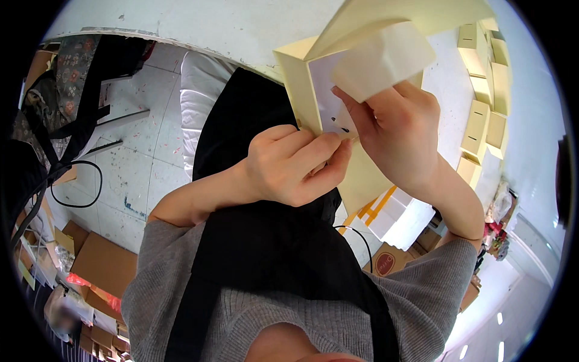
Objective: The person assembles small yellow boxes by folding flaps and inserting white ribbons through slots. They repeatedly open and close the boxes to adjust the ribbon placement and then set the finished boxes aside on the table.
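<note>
A pale yellow box (294, 90) with a lavender-white inside stands at the table edge in front of me, its lid raised at the far side. My right hand (405, 136) is closed on a pale, slightly see-through card (386, 60), held over the box's opening. Two small dark marks show on the box's inner side beneath that hand. At the box's near edge, my left hand (298, 164) is closed, thumb and forefinger pinched together. Whatever sits in that pinch is too small or hidden to make out.
Several similar yellow boxes (476, 127), some with a narrow slot, stand along the right of the white table (223, 18). Beyond the table's left edge are a tiled floor (129, 175), a chair with a bag and cable, and brown cartons (105, 265).
</note>
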`<state>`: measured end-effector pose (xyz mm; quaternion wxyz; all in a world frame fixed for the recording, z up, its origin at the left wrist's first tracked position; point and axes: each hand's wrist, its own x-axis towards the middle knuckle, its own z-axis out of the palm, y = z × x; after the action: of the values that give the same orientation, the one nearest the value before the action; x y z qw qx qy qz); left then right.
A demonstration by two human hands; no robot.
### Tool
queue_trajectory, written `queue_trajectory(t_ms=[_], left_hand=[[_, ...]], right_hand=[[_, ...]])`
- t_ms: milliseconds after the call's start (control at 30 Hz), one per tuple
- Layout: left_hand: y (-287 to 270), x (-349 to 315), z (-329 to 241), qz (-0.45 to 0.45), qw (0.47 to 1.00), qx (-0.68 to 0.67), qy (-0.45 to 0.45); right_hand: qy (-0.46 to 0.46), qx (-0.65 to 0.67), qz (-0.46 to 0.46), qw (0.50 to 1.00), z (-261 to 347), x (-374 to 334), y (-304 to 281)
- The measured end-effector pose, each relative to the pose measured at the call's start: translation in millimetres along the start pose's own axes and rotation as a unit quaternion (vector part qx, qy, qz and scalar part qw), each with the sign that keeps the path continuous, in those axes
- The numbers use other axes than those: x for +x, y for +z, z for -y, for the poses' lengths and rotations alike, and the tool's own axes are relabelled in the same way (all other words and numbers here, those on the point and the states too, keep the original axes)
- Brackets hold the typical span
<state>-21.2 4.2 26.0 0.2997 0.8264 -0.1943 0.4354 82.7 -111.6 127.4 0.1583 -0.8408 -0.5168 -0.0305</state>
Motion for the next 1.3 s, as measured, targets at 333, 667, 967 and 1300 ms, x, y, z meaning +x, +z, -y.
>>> queue_trajectory(t_ms=[333, 667, 967, 1300], left_hand=[[2, 0, -3, -0.017, 1.000, 0.014, 0.006], [4, 0, -4, -0.040, 0.999, 0.029, 0.010], [12, -3, 0, -0.059, 0.998, 0.008, 0.018], [9, -8, -2, -0.064, 0.997, -0.047, -0.023]], right_hand=[[-0.055, -0.050, 0.052, 0.996, 7, 8, -8], [-0.125, -0.122, 0.085, 0.981, 9, 13, -5], [-0.088, -0.041, 0.085, 0.992, 2, 21, -5], [-0.135, -0.116, 0.049, 0.983, 1, 23, -6]])
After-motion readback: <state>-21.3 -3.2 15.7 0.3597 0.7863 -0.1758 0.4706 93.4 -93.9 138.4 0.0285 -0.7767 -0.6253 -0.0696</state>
